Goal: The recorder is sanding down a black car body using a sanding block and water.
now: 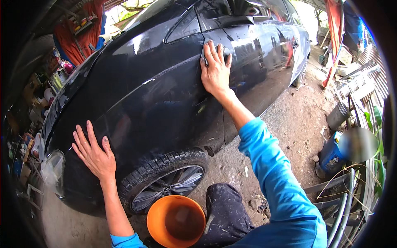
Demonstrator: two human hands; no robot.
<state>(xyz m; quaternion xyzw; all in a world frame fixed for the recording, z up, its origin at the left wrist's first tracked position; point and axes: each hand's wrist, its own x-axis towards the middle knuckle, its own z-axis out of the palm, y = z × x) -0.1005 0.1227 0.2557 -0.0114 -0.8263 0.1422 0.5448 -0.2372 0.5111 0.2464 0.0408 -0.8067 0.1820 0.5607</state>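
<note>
A black car with a partly dull, partly glossy surface fills the middle, and its front fender point(149, 117) faces me. My left hand point(94, 158) lies with fingers spread on the fender, beside the plastic-covered headlight point(54, 175); it holds nothing. Farther up, my right hand point(216, 69) presses flat near the seam between fender and front door point(257, 62). Under its fingers a thin grey sheet point(204, 57), possibly sandpaper, shows at the edge; most of it is hidden. Below the fender is the front wheel point(167, 186).
An orange bucket point(155, 217) of murky water stands before me, next to my paint-spotted trouser leg point(226, 207). On the right are a blue container point(332, 155), a grey bucket point(338, 116) and curved metal tubes point(342, 210). The ground point(291, 124) is dirt and rough concrete.
</note>
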